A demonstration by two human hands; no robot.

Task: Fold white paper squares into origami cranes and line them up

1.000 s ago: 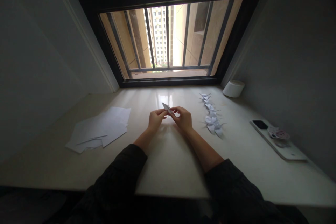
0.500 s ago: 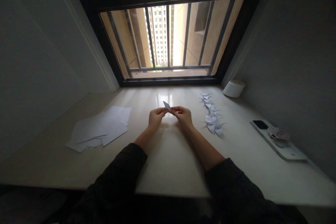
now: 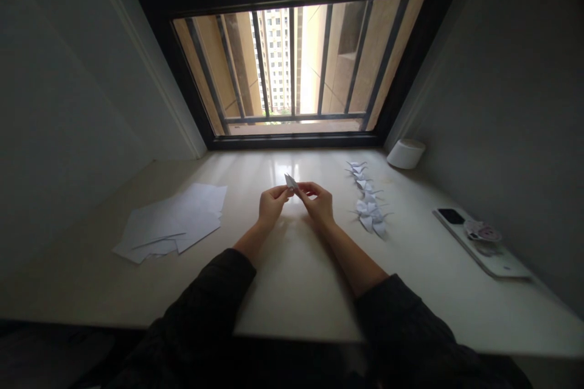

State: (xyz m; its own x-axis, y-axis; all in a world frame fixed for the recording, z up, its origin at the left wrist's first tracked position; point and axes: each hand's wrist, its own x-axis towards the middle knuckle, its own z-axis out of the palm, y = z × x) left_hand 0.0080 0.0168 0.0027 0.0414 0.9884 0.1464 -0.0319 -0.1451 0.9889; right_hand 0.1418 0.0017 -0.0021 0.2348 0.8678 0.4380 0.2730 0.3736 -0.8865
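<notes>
A small folded piece of white paper (image 3: 290, 182) is pinched between my two hands, above the middle of the pale sill. My left hand (image 3: 272, 202) grips its lower left side with thumb and fingers. On the other side, my right hand (image 3: 318, 199) has its thumb and fingers closed on the paper's right edge. The pointed upper end sticks up past my fingertips and shows separate layers; its lower part is hidden by my fingers. Right of my hands, several folded paper cranes (image 3: 370, 213) lie in a row running away from me.
Loose white paper sheets (image 3: 177, 216) lie overlapping on the left of the sill (image 3: 296, 292). At the right are a phone (image 3: 483, 249) with a round ornament on its back and a white cylindrical object (image 3: 406, 154) by the wall. A barred window (image 3: 292, 143) closes off the back.
The tip of the folded paper has parted from one flat point into separate layers. Both hands stay in nearly the same place, with the fingers shifted slightly.
</notes>
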